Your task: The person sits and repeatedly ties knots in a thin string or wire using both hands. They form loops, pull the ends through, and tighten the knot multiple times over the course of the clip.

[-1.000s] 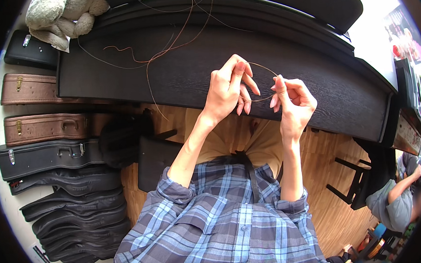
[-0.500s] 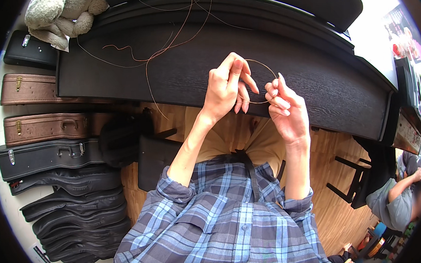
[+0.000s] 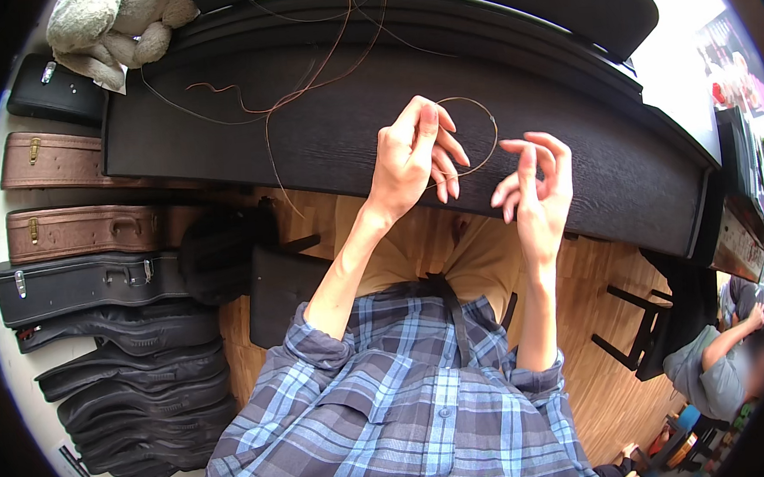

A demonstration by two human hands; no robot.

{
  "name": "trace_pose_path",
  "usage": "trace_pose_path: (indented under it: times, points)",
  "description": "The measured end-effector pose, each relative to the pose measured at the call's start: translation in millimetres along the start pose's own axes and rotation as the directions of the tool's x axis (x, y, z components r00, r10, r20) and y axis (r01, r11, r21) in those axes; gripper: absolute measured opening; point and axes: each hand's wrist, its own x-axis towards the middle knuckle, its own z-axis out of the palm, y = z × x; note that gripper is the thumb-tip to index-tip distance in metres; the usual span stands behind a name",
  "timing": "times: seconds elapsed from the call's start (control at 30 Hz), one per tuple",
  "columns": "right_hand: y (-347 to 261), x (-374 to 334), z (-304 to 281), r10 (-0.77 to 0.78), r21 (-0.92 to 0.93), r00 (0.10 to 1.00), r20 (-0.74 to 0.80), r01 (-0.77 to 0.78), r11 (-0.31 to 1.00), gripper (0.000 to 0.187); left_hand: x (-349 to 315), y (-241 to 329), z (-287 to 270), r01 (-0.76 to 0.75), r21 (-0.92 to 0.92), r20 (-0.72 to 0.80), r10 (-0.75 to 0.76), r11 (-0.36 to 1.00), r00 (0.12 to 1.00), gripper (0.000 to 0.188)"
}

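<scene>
My left hand (image 3: 402, 163) is closed, thumb pressed against the fingers, on a thin bronze-coloured guitar string (image 3: 494, 125) bent into a round loop. The loop stands out to the right of that hand, above the front part of a black wood-grained surface. Just right of the loop, my right hand (image 3: 536, 190) is raised with its fingers apart and holds nothing; it looks clear of the string. Several loose coppery and grey strings (image 3: 303, 88) lie tangled on the black surface (image 3: 604, 155) to the left, one end hanging over its front edge.
Brown and black instrument cases (image 3: 84, 235) and several soft black bags (image 3: 146, 393) line the left side. A grey plush toy (image 3: 103, 33) sits at the far left corner. A black stool seat (image 3: 285, 292) is beside my legs. Another person (image 3: 710, 376) is at the lower right.
My right hand has let go of the string loop, opened its fingers and drawn slightly right. The loop now shows rounder. My left hand keeps nearly the same place.
</scene>
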Motion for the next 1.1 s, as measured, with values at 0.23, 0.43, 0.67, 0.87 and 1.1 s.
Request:
trace_pose_path:
  times: [0.23,0.43,0.67,0.87,1.1]
  points:
    - [14.2,-67.8,22.3,0.151,0.005,0.987,0.047,-0.151,0.988,0.032,2.9,-5.9,-3.7,-0.077,-0.103,0.013,0.079,0.992,0.997,0.04]
    - [26.3,-80.2,47.5,0.073,-0.111,0.992,0.103,-0.062,0.992,0.052,4.9,-4.7,-15.7,-0.08,-0.23,0.164,0.12,0.97,0.979,0.035]
    - [28.6,-54.4,58.2,0.18,0.222,0.971,0.16,-0.213,0.952,0.025,4.6,-7.1,-9.5,-0.109,-0.16,0.165,0.135,0.981,0.977,0.031]
    - [23.3,-45.6,33.8,0.119,0.179,0.991,0.069,-0.129,0.975,0.015,5.3,-8.1,-14.2,-0.161,-0.093,0.151,0.174,0.983,0.973,0.027]
    - [13.5,-37.4,7.7,0.137,0.312,0.986,0.092,-0.159,0.937,0.014,-0.4,-8.3,-12.2,-0.129,-0.104,0.182,0.147,0.986,0.972,0.007]
